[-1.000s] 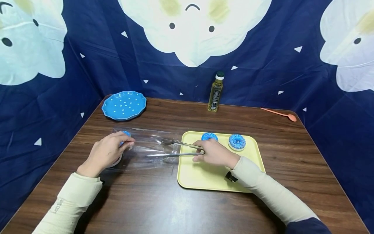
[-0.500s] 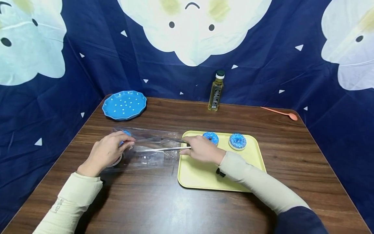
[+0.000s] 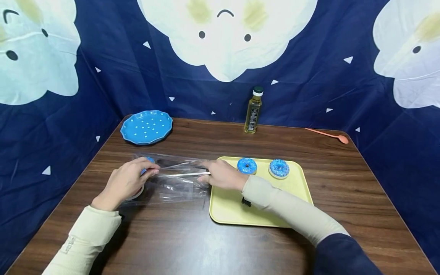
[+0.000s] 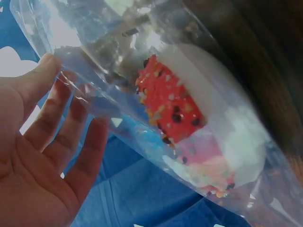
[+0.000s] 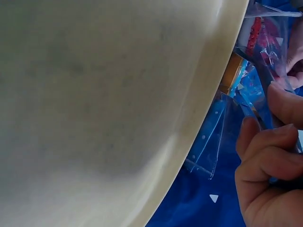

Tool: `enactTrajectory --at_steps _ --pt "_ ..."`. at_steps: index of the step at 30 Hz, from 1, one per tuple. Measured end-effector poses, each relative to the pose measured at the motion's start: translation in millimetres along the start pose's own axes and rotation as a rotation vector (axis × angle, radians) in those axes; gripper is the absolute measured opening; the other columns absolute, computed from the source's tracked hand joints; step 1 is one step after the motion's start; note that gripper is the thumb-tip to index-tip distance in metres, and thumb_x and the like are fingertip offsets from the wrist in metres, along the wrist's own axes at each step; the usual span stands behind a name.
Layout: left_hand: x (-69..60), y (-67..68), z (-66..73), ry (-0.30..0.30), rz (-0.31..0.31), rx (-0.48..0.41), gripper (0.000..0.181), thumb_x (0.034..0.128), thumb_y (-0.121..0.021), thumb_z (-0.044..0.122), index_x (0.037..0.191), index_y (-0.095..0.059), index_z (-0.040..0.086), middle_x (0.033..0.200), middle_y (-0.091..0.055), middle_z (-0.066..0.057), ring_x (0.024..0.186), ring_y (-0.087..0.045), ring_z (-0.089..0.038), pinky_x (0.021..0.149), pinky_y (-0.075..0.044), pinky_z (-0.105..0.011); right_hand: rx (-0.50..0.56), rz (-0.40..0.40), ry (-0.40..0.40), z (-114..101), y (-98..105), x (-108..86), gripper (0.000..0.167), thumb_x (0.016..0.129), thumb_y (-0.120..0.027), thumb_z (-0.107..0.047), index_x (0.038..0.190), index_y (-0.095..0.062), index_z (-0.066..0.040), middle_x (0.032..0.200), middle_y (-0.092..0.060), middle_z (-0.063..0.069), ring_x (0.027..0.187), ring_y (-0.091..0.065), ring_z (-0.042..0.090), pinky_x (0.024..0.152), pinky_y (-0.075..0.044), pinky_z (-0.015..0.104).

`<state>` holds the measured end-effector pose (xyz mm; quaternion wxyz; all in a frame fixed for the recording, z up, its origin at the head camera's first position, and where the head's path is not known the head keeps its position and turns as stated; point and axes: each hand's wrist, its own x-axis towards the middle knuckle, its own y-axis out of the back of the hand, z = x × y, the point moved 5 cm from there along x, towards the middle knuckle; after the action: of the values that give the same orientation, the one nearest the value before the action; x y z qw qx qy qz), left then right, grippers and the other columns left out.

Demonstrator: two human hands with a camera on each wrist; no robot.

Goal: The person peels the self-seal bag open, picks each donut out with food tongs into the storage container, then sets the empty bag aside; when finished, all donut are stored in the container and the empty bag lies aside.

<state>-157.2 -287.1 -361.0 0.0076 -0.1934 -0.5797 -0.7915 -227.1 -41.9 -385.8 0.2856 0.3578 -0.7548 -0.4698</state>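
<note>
My left hand (image 3: 127, 181) pinches the upper edge of a clear plastic bag (image 3: 180, 195) lying on the table. Inside it, the left wrist view shows a doughnut (image 4: 170, 101) with red icing, sprinkles and a pale base. A bit of blue (image 3: 149, 159) shows beside the left fingers in the head view; the hand hides the rest. With curled fingers my right hand (image 3: 223, 175) grips metal tongs (image 3: 185, 175) at their joined end, over the tray's left edge. Their arms reach left into the bag; the tips are hard to make out through the plastic.
A yellow tray (image 3: 227, 218) bears a blue-iced doughnut (image 3: 246, 166) and a second blue doughnut (image 3: 279, 168). At the back are a blue dotted plate (image 3: 146, 128), an oil bottle (image 3: 253, 112) and an orange spoon (image 3: 330, 135). Blue cloth hangs around the table.
My right hand has moved left with the tongs, from over the tray to the bag's right end, uncovering a blue doughnut. The left hand has stayed on the bag.
</note>
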Motion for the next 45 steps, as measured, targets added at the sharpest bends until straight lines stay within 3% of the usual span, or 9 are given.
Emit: enactTrajectory --at_steps 4,8,15,22,34,40,45 --pt "0.8 1.7 0.0 -0.002 0.007 0.005 0.011 0.0958 -0.071 0.025 0.104 -0.078 0.02 0.102 -0.069 0.003 0.07 -0.064 -0.017 0.048 -0.047 -0.041 -0.014 0.007 0.005 -2.3 -0.8 5.8 0.055 0.098 -0.068 -0.034 0.139 -0.055 0.0 0.12 -0.069 0.015 0.094 -0.071 0.021 0.089 -0.054 0.035" --pt "0.4 2.3 -0.4 -0.011 0.019 0.013 0.011 0.0948 -0.072 0.025 0.103 -0.078 0.021 0.101 -0.07 0.003 0.076 -0.067 -0.019 0.051 -0.05 -0.044 -0.016 0.013 0.004 -2.5 -2.6 9.8 0.056 0.098 -0.067 -0.035 0.139 -0.056 0.001 0.114 -0.071 0.015 0.083 -0.071 0.018 0.085 -0.055 0.035" --pt "-2.0 -0.7 -3.6 0.018 -0.016 0.011 0.012 0.0961 -0.071 0.023 0.105 -0.078 0.021 0.104 -0.07 0.0 0.082 -0.068 -0.023 0.054 -0.051 -0.046 -0.038 0.03 -0.017 0.7 -5.4 13.5 0.056 0.099 -0.065 -0.04 0.138 -0.057 -0.001 0.123 -0.068 0.014 0.104 -0.07 0.025 0.091 -0.054 0.036" --pt "-1.4 0.3 -3.7 0.017 -0.003 0.03 0.013 0.0947 -0.072 0.023 0.105 -0.078 0.019 0.105 -0.071 -0.001 0.084 -0.07 -0.026 0.049 -0.049 -0.042 -0.036 0.071 -0.026 2.6 -1.0 11.9 0.051 0.098 -0.066 -0.039 0.135 -0.061 -0.003 0.121 -0.07 0.012 0.099 -0.071 0.024 0.084 -0.056 0.038" --pt "-2.8 1.2 0.6 -0.052 0.069 0.032 0.01 0.091 -0.076 0.019 0.101 -0.079 0.019 0.097 -0.071 0.003 0.077 -0.069 -0.021 0.05 -0.05 -0.043 -0.023 0.033 -0.041 -2.6 -5.3 19.9 0.056 0.098 -0.067 -0.04 0.138 -0.058 -0.002 0.124 -0.068 0.012 0.109 -0.067 0.026 0.092 -0.053 0.037" --pt "-4.8 -1.1 -2.2 -0.044 0.063 0.028 0.01 0.0917 -0.076 0.019 0.101 -0.079 0.018 0.098 -0.071 0.002 0.078 -0.07 -0.021 0.053 -0.052 -0.045 -0.054 0.045 -0.053 -3.7 -4.5 17.2 0.053 0.097 -0.067 -0.042 0.135 -0.062 -0.005 0.122 -0.07 0.009 0.104 -0.07 0.025 0.085 -0.055 0.037" --pt "-4.2 -1.2 -4.7 -0.037 0.058 0.026 0.012 0.0916 -0.076 0.02 0.103 -0.079 0.017 0.102 -0.072 0.0 0.081 -0.07 -0.024 0.053 -0.053 -0.045 -0.029 0.062 -0.061 1.1 1.2 10.5 0.056 0.097 -0.067 -0.041 0.136 -0.061 -0.001 0.125 -0.068 0.012 0.107 -0.069 0.026 0.088 -0.055 0.038"
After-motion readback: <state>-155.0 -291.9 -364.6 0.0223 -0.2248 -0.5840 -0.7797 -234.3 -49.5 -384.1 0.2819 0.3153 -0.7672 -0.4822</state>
